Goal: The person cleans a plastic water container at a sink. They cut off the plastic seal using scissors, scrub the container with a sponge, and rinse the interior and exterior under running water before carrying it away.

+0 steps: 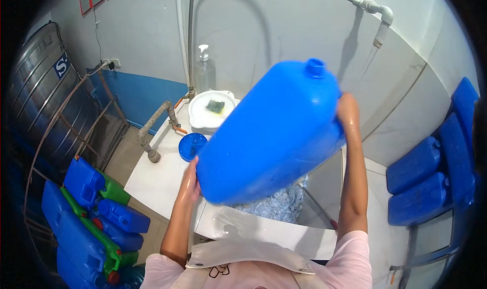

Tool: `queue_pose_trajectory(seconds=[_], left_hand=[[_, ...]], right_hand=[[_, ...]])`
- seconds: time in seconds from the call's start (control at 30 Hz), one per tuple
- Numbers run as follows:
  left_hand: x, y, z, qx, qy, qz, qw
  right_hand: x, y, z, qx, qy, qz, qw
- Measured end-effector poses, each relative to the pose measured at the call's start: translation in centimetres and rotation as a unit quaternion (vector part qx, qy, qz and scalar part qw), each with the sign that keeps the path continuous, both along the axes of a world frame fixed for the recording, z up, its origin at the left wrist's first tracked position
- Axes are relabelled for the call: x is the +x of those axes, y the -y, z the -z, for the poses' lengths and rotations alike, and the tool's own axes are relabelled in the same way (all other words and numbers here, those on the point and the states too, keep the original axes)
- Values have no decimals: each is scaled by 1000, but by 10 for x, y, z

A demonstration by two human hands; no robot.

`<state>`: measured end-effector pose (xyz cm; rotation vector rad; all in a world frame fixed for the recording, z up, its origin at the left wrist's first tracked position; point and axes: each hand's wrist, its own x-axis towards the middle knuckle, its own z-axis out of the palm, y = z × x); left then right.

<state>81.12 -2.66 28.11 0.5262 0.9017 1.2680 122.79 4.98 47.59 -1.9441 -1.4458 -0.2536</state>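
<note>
One big blue jerrycan (pixel 274 137) slants above the sink (pixel 284 233) in the head view, held between the left hand (pixel 192 181), which grasps its bottom end, and the right hand (pixel 348 110), clasped near its neck (pixel 315 70), partly hidden behind it.

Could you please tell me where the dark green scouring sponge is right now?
The dark green sponge is left of centre in the head view, on the white plastic basin, to the left of the large tilted blue plastic jug.
</note>
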Motion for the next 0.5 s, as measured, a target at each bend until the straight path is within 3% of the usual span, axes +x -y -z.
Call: queue_pose_trajectory(seconds=[0.07, 0.17, 0.23, 0.33, 0.43, 0.5], left_hand=[[-12, 7, 28, -74, -27, 23, 997], [-37, 6, -52, -38, -4, 39, 999], [-40, -10, -78, 82, -57, -8, 995], [-18, -27, -51, 69, -58, -15, 996], [-7, -33, -24, 36, -37, -12, 999], [-10, -31, -39, 76, -155, -18, 985]], right_hand=[[-31, 11, -2, -127, 21, 39, 991], [-44, 25, -20, -57, -25, 23, 998], [-32, 21, -33, -57, -60, 15, 996], [-20, 19, -35, 4, -98, -20, 995], [-1, 9, 25, -14, -58, 12, 998], [33, 6, 99, 35, -118, 0, 992]])
